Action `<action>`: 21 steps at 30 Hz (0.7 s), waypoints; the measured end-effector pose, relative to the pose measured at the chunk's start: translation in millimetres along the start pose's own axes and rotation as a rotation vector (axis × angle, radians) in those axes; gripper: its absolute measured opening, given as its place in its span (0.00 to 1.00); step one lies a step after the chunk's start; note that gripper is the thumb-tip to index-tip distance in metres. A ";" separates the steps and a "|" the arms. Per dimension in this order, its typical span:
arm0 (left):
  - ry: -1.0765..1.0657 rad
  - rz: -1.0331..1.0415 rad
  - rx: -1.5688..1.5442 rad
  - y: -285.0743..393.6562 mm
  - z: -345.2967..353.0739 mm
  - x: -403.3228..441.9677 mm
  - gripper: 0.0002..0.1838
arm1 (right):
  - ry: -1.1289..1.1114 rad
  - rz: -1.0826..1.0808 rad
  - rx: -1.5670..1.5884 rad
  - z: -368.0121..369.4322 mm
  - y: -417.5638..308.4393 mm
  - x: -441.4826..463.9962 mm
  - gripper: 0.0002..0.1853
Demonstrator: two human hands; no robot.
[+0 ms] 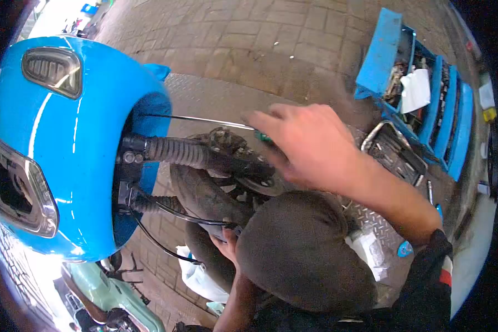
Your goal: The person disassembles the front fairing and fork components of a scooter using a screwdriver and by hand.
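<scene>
And here's the right hand [310,138], slightly blurred, reaching in from the right side of the view with its fingers curled round a screwdriver [216,120]; a bit of green handle [263,136] peeps out beneath the knuckles. The long thin shaft runs left from that grip, almost level across the view, straight into the shadowed opening of the blue bodywork [97,138], where the tip is lost in the dark. So the screwdriver lies between the right hand and the bodywork, above the left hand [227,248] in the view and well apart from it. Down there, the left hand is half hidden beside a rounded shape in dark cloth [299,249], which looks like a knee; its fingers are up against a dark part [233,228], and whether they're gripping it I can't tell. Just below the shaft, here come 2 ribbed fork boots, the upper [177,152] nearer to the screwdriver, the lower [159,205] further down, with the tyre [196,191] to their right. A black cable [148,235] loops out of the opening below. On the bodywork's outer face, 2 lamp units, the smaller [52,71] at the top. Over on the right, beyond the forearm, a blue toolbox [384,52] stands opened out, white paper [416,91] lying across it, with a metal tray [369,143] of tools just beside. Bottom left, a pale green scooter [97,282]; a white bag [199,282] sits near the tyre.
</scene>
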State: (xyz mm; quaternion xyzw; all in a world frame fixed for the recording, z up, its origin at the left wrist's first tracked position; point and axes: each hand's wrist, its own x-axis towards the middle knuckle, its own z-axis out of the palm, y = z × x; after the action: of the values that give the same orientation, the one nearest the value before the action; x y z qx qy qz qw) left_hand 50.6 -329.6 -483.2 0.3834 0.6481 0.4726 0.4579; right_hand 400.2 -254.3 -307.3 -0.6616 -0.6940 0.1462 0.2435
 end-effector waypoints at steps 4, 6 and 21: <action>0.001 -0.093 -0.112 65.5 43.3 -13.6 0.52 | 0.089 -0.017 0.424 -41.1 -8.8 2.6 0.26; 0.002 -0.084 -0.163 67.5 48.8 -16.6 0.54 | 0.089 0.012 0.559 -49.4 -8.8 1.8 0.25; -0.747 0.024 0.822 150.8 -2.0 5.0 0.50 | 0.615 0.452 0.975 48.1 -55.2 -53.9 0.24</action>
State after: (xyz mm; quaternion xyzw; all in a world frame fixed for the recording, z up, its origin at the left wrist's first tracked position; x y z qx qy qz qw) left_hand 56.9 -286.4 -338.8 0.6793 0.5683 0.0180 0.4640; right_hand 328.2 -306.3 -326.4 -0.6167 -0.2878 0.2971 0.6697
